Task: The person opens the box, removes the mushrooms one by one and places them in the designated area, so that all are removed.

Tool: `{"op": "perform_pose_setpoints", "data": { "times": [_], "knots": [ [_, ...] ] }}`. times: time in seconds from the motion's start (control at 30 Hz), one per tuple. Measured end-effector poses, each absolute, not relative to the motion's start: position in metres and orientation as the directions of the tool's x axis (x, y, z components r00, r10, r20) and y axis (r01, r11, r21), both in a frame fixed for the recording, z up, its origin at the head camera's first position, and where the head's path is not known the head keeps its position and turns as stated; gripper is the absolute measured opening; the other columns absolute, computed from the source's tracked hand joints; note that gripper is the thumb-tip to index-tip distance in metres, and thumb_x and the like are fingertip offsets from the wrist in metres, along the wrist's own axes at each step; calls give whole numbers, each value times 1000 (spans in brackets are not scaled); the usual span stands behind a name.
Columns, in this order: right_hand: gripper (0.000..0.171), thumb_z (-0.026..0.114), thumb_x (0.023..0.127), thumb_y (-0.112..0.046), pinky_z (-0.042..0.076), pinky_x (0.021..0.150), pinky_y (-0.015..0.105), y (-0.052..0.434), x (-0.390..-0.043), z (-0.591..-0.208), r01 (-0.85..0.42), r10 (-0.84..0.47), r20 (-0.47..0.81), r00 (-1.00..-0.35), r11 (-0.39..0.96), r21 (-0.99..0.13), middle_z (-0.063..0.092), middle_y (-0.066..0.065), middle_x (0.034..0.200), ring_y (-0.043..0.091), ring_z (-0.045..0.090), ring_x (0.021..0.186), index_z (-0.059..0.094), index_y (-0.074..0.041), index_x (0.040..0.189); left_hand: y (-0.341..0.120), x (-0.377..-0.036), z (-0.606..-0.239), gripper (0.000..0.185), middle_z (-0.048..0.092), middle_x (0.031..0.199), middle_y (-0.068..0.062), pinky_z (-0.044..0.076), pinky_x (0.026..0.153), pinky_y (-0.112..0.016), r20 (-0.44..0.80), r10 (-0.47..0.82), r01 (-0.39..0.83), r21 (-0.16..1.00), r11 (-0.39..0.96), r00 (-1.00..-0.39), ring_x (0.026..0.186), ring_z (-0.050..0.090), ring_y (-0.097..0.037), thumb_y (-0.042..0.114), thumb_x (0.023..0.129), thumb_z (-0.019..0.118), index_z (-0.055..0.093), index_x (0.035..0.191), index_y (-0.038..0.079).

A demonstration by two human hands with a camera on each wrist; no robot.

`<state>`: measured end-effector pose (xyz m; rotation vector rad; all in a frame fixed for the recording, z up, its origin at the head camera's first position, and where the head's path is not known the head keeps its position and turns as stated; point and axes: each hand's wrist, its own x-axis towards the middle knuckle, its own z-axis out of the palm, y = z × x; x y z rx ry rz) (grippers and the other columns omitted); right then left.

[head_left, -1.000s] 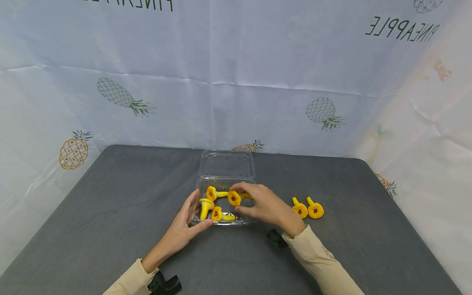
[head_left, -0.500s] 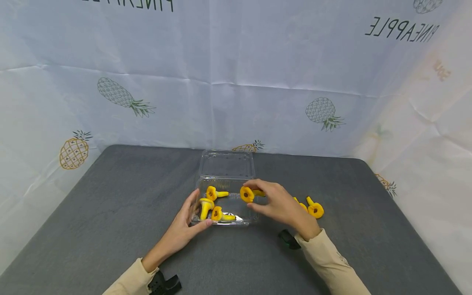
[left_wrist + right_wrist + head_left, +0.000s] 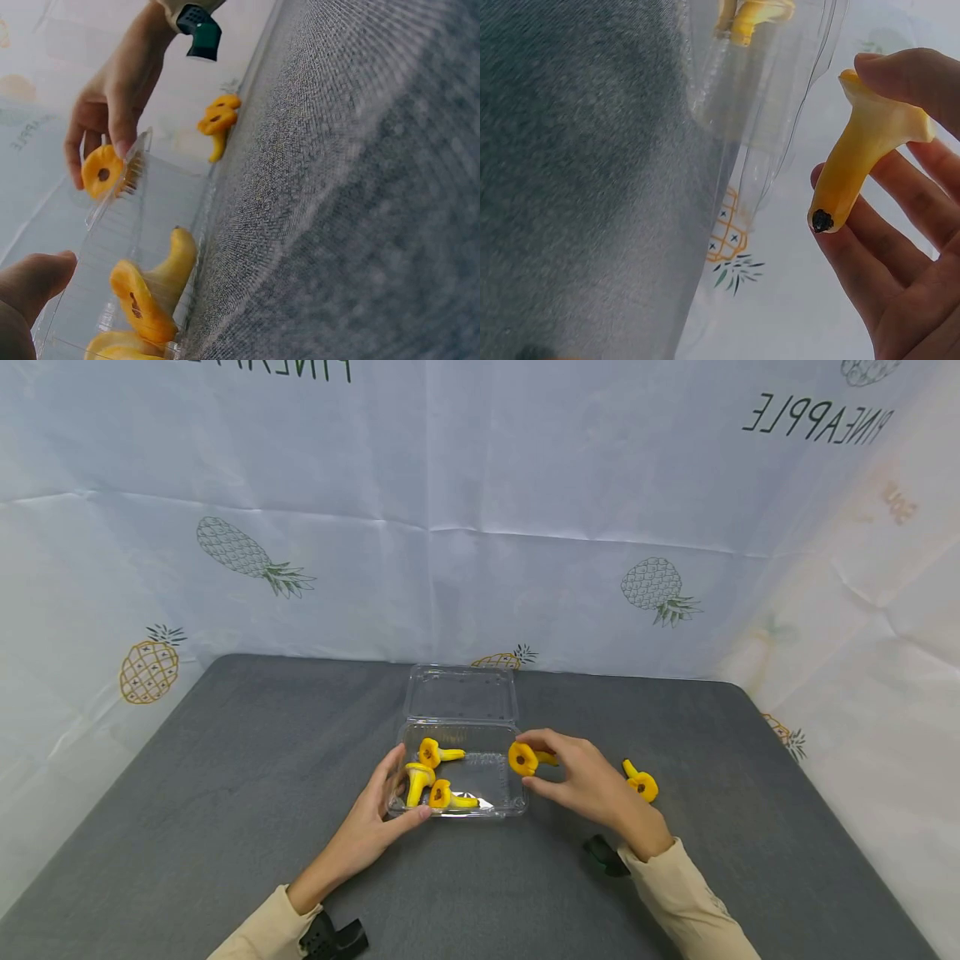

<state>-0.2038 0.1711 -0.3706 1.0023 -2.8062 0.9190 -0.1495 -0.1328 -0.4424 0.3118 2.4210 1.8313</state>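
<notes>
A clear plastic clamshell box (image 3: 491, 768) stands on the table with its lid (image 3: 461, 693) raised at the back. My left hand (image 3: 371, 818) holds its near left corner, fingers along the left side and thumb at the front rim. Inside, toward the left, are three yellow mushrooms: one at the back (image 3: 438, 753), one with its stem toward me (image 3: 418, 782) and one at the front (image 3: 453, 797). My right hand (image 3: 592, 781) pinches another yellow mushroom (image 3: 859, 150) by its cap, at the box's right rim. The right wrist view shows its stem with a dark tip.
Right of my right hand, a yellow mushroom (image 3: 641, 783) lies on the grey table (image 3: 225, 793); the left wrist view shows two mushrooms (image 3: 219, 120) close together there. A white pineapple-print cloth (image 3: 465, 585) hangs behind the table's far edge.
My right hand has moved right with its mushroom, from over the inside of the box to its right rim, now hiding one table mushroom in the head view. My left hand has stayed put.
</notes>
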Motion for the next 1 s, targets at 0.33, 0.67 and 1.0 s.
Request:
{"op": "perform_pose_setpoints", "data": {
  "times": [0.33,0.67,1.0],
  "knots": [
    [53,81,83,-13,59,92,37,188,-200,-375,-604,-549,273,-790,619,-503,69,2,123,18,69,108,59,-7,131,-133,-149,-441,94,4,167,-17,20,122,-60,41,210,97,959,265,-977,151,16,-43,26,94,70,5,160,14],
    [53,82,82,-13,60,87,36,209,-194,-377,-587,-509,299,-807,642,-493,71,1,119,17,70,102,59,-10,129,-133,-149,-441,93,4,167,-17,21,122,-60,44,212,100,959,264,-976,151,16,-43,25,94,70,6,160,14],
    [53,81,82,-11,60,79,35,233,-189,-371,-541,-453,296,-841,694,-475,72,3,113,17,69,93,59,-10,130,-133,-149,-442,93,7,167,-17,22,122,-59,46,205,102,957,270,-978,151,18,-43,25,93,71,8,160,15]
  ]
}}
